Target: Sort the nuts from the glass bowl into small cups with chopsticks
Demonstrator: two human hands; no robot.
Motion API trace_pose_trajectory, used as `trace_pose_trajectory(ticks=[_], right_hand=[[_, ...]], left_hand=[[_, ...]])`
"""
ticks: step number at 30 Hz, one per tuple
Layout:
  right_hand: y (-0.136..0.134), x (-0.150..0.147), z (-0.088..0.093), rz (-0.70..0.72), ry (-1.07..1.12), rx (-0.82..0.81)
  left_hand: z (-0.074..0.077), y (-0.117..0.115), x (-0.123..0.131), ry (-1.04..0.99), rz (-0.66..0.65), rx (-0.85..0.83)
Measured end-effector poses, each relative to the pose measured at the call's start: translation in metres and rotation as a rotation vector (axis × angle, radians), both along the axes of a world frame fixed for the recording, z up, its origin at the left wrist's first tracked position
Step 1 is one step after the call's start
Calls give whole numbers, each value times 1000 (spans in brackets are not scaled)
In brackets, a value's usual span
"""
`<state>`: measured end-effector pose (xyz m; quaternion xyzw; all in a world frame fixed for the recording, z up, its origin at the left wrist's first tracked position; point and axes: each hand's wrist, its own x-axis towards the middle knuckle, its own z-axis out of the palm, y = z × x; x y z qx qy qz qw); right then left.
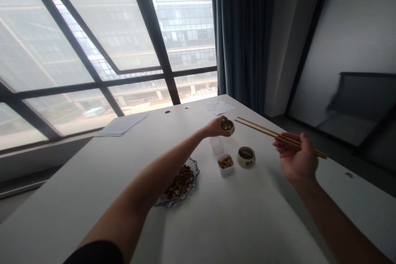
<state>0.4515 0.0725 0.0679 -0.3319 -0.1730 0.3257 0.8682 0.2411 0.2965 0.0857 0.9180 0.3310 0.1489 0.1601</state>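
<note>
My left hand (216, 127) grips a small round bowl (228, 128) with light brown pieces inside, tilted toward me. In my right hand (295, 156) is a pair of wooden chopsticks (262, 130), their tips pointing left, a little right of that bowl and touching nothing. Below the held bowl stands a clear, empty-looking plastic box (216, 145). A square white container (227, 170) with brownish pieces sits nearer me. Beside it is a second round bowl (246, 161) with dark contents. A glass plate (195, 173) of dark brown pieces lies partly hidden beneath my left forearm.
White papers lie on the white table (204, 222), one stack (122, 126) at the far left, other sheets (220, 107) near its far end. Windows and a dark curtain (241, 37) stand behind the table.
</note>
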Motion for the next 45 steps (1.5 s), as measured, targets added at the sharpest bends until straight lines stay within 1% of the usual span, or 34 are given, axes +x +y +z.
trace_pose_trajectory(ticks=[3, 5, 8, 11, 14, 17, 20, 22, 25, 28, 30, 33, 36, 39, 41, 43, 45], right_hand=[[-2, -1, 5, -1, 28, -10], [-5, -3, 9, -6, 21, -3], [-10, -6, 13, -6, 6, 13], [-14, -10, 14, 12, 4, 19], [-15, -13, 12, 42, -5, 5], [-12, -13, 7, 63, -22, -17], [-10, -13, 4, 75, -37, -17], [-9, -14, 3, 81, -36, -16], [-10, -16, 4, 84, -34, -13], [-10, -16, 5, 81, -42, 2], [-10, -15, 4, 77, -42, 9], [-8, -13, 1, 75, -50, 21], [-5, -12, -2, 79, -69, 39], [-2, -10, -5, 67, -72, 39], [0, -7, -7, 47, -63, 33], [3, -3, -7, 23, -50, 23], [5, 2, -7, 2, -31, 15]], left_hand=[[20, -15, -53, -55, 18, 86], [29, -31, -95, -52, 24, 142], [35, -64, -153, 6, 20, 213], [33, -95, -193, 107, -12, 269], [25, -117, -212, 225, -67, 341], [17, -128, -218, 333, -144, 425], [11, -132, -221, 403, -221, 475], [10, -132, -223, 422, -245, 492], [11, -129, -225, 393, -208, 505], [14, -119, -218, 278, -78, 505], [18, -109, -206, 173, 24, 486], [23, -92, -175, 8, 124, 425], [22, -71, -131, -101, 132, 336], [14, -47, -81, -146, 129, 222], [5, -31, -50, -133, 121, 120], [-4, -16, -22, -108, 116, 19], [-13, -5, 0, -81, 107, -66]])
